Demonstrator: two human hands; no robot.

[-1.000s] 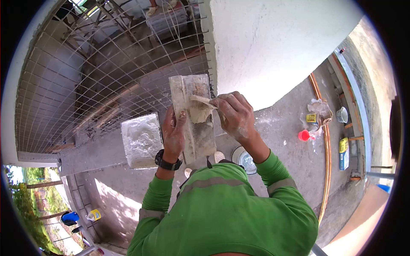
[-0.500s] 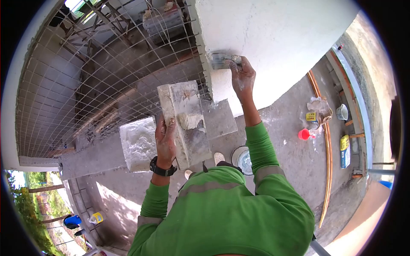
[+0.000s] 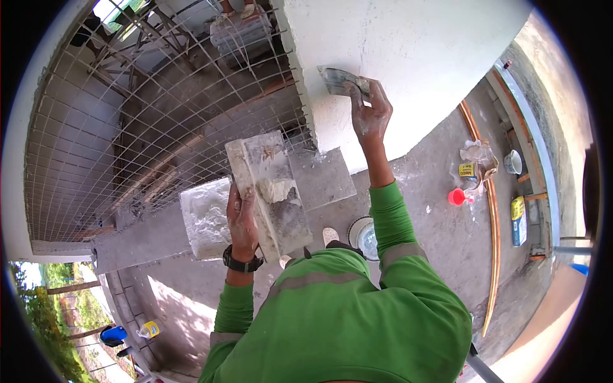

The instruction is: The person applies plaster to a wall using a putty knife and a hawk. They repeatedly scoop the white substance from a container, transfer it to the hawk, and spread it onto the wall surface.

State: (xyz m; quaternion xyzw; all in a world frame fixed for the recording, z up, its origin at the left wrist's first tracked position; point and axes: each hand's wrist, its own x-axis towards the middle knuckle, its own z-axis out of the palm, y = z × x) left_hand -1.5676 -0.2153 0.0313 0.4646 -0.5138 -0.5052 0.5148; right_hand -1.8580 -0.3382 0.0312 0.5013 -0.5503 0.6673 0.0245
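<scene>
Evidently for easy scooping, the left hand [image 3: 243, 220] grips the board [image 3: 263, 191], its paste [image 3: 276, 189] facing up; the right hand [image 3: 371, 115] pinches a putty knife [image 3: 340, 82] against the wall [image 3: 408, 57].

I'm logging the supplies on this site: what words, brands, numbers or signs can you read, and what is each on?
"Ma...", perhaps, on the yellow label beside the crumpled wrapping; the rest is blurred.
Blue and yellow pack: print too small to read.
Yellow packet: marks too small to read.
No other text can be made out.
</scene>
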